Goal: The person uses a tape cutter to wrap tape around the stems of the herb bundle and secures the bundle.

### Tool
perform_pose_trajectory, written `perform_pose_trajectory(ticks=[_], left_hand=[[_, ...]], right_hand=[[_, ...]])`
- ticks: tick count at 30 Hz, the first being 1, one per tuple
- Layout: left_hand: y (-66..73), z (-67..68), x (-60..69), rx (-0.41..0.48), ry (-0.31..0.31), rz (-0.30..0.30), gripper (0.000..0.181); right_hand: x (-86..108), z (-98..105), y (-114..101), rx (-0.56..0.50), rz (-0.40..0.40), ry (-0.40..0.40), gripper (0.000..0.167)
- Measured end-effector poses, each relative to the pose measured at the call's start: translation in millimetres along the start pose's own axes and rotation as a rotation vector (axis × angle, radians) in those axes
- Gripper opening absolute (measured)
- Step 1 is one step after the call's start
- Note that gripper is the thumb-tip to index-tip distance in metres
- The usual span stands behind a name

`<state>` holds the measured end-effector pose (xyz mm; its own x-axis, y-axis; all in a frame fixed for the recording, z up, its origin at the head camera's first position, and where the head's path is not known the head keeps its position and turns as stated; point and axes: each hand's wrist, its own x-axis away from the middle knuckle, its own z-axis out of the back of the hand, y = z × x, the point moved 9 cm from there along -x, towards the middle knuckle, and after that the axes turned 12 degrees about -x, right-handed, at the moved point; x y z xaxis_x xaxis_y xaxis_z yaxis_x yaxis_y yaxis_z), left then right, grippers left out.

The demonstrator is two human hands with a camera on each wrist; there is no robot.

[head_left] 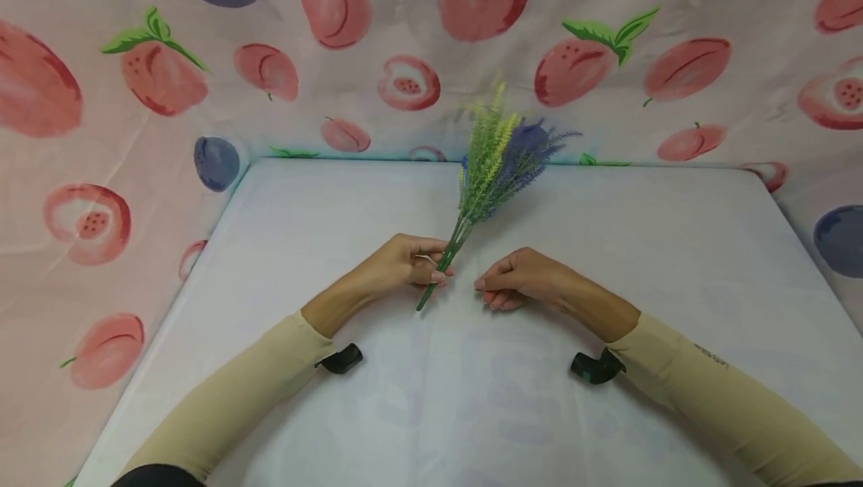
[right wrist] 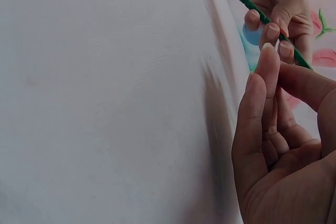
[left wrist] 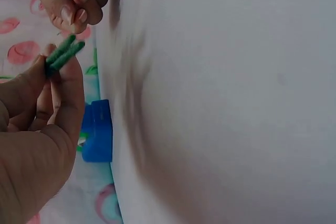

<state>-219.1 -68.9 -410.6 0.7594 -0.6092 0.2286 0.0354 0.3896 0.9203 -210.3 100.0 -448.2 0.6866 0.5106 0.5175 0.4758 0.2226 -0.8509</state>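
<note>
Pinching thin green stems (head_left: 455, 244) in the left hand (head_left: 411, 262), with the right hand (head_left: 522, 277) just beside

From the head camera I see the whole bunch of yellow-green and purple flower sprays (head_left: 491, 165), held aslant over the smooth white table (head_left: 627, 240); no other view gives me the blooms. The left thumb and fingers grip the stems low down. The right fingers are curled in, holding nothing I can see, with a gap before the stems.

On the left wrist camera I get the stem ends close up, plus a blue blocky object (left wrist: 97, 131) by the table's edge, barely distinguishable from the head.

On the right wrist camera I see the right thumb against its fingers; they overlap the left fingertips here, though the head view shows them apart.
</note>
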Motion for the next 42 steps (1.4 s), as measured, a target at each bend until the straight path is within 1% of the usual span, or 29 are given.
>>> perform_pose_trajectory(ticks=[2, 3, 5, 8, 11, 13, 20, 25, 30, 34, 35, 37, 39, 42], left_hand=[[3.5, -2.1, -4.6, -0.021, 0.000, -0.017, 0.056], [5.7, -2.9, -7.0, -0.052, 0.005, -0.032, 0.056], [9.6, -5.1, -11.8, -0.087, 0.013, -0.062, 0.054], [11.5, -8.2, -18.1, -0.093, 0.029, -0.075, 0.046], [10.0, -11.3, -22.0, -0.049, 0.033, -0.045, 0.037], [9.8, -13.5, -23.1, -0.031, 0.032, -0.022, 0.034], [13.8, -20.3, -22.5, -0.034, 0.025, 0.011, 0.034], [9.5, -24.0, -23.5, -0.021, 0.013, 0.039, 0.036], [6.9, -26.5, -25.0, -0.024, 0.000, 0.039, 0.035], [7.1, -26.7, -26.0, -0.008, -0.001, 0.033, 0.036], [7.4, -26.5, -26.2, 0.001, -0.002, 0.033, 0.036], [8.2, -25.8, -26.5, 0.023, -0.001, 0.036, 0.038], [9.2, -24.8, -26.9, 0.042, 0.003, 0.038, 0.040], [10.1, -23.7, -27.5, 0.063, 0.004, 0.047, 0.041]], right_hand=[[-0.2, -0.8, 0.6, 0.001, 0.000, -0.003, 0.030], [-0.3, -1.2, 0.8, 0.002, 0.000, -0.006, 0.030], [-0.4, -1.9, 1.3, 0.003, 0.001, -0.010, 0.031], [-0.4, -4.0, 1.3, 0.007, 0.015, -0.025, 0.033], [-0.3, -6.8, 1.2, 0.005, 0.036, -0.032, 0.035], [0.5, -8.8, 1.6, 0.004, 0.051, -0.029, 0.037], [5.2, -10.4, 3.6, 0.008, 0.063, 0.015, 0.038], [7.7, -11.0, 5.1, 0.014, 0.086, 0.044, 0.037], [10.5, -11.1, 2.0, 0.024, 0.130, 0.070, 0.034], [14.2, -11.8, -6.0, 0.059, 0.181, 0.103, 0.033], [15.4, -12.0, -9.1, 0.078, 0.196, 0.118, 0.032], [18.6, -12.9, -17.7, 0.160, 0.240, 0.154, 0.030], [22.4, -14.5, -28.6, 0.302, 0.299, 0.201, 0.030], [29.4, -18.2, -48.2, 0.586, 0.424, 0.307, 0.031]])
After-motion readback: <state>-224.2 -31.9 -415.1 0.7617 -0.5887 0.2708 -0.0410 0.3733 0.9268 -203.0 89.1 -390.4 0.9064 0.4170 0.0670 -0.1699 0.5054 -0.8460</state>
